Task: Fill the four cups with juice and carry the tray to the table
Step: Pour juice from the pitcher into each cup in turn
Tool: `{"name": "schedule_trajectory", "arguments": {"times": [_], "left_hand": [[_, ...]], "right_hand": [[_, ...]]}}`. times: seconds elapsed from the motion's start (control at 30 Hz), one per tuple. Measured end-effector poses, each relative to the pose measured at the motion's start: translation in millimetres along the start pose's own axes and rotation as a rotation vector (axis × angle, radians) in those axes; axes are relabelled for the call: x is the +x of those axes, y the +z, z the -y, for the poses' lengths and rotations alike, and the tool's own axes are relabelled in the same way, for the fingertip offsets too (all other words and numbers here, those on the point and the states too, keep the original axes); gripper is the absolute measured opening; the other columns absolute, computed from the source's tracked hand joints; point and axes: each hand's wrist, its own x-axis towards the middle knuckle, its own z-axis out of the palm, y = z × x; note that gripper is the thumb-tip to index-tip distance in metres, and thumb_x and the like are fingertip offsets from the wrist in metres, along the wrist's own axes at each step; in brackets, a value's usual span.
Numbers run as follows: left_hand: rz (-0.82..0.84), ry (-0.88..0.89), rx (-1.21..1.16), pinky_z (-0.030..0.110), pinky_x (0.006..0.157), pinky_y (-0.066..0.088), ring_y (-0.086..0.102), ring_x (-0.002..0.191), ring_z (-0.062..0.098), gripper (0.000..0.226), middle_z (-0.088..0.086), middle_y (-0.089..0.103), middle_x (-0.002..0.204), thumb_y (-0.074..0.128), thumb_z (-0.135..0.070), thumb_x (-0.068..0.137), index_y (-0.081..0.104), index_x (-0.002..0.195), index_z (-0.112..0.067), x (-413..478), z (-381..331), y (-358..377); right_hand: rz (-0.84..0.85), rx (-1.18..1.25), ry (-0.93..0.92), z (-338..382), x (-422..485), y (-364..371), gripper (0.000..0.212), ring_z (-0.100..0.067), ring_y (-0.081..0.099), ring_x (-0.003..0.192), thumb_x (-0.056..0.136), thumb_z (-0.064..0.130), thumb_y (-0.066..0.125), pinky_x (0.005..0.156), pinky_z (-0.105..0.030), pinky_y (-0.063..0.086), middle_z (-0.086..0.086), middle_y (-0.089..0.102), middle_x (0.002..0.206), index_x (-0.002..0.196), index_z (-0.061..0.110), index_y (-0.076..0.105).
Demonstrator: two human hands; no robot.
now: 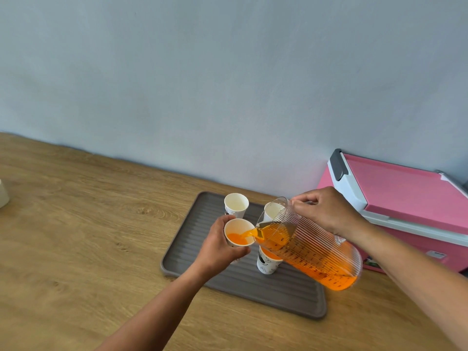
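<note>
Both hands are busy over the tray: my left hand is wrapped around the side of a white paper cup, fingers closed on its wall, holding it tipped slightly toward the jug above the tray's left half. My right hand is clamped on the handle end of a clear ribbed jug, which I have tilted steeply so its spout sits right at the rim of the held cup. Orange juice runs from the spout into that cup, and a pool of it already covers the bottom. More juice fills the lower part of the jug, which hangs over the tray's right edge. The grey ridged tray lies on the wooden worktop, its far edge close to the wall. Three other cups stand on it: an empty one near the far left corner, just behind my left hand; a second one near the far edge, partly hidden behind the jug's mouth, whose inside looks white; and a third near the tray's middle, right under the jug, with orange juice visible at its top. A pink cooler box with a white rim sits at the right end of the worktop against the wall, just behind my right hand. At the far left edge of the worktop, part of a pale object shows, too cut off to tell what it is.
</note>
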Motion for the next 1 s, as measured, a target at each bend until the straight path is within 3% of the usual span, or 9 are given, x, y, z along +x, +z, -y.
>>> {"name": "schedule_trajectory", "arguments": {"times": [0.57, 1.0], "left_hand": [[0.001, -0.005, 0.012, 0.026, 0.089, 0.048, 0.053, 0.112, 0.012, 0.082, -0.007, 0.05, 0.127, 0.085, -0.028, 0.069, 0.036, 0.135, -0.032, -0.7, 3.1, 3.1], [0.002, 0.0, 0.02, 0.028, 0.091, 0.049, 0.053, 0.111, 0.01, 0.081, -0.008, 0.051, 0.125, 0.085, -0.03, 0.068, 0.037, 0.133, -0.032, -0.4, 7.1, 5.4]], "right_hand": [[0.013, -0.017, 0.021, -0.2, -0.5, 1.3, 0.022, -0.013, 0.065, 0.103, 0.086, 0.035, 0.067, 0.094, -0.036, 0.052, 0.005, 0.073, 0.109, 0.101, 0.023, 0.077], [0.019, -0.004, 0.024, -2.5, -0.6, 2.1, 0.016, -0.01, 0.066, 0.099, 0.084, 0.036, 0.069, 0.093, -0.037, 0.052, 0.009, 0.073, 0.1, 0.095, 0.027, 0.077]]}}
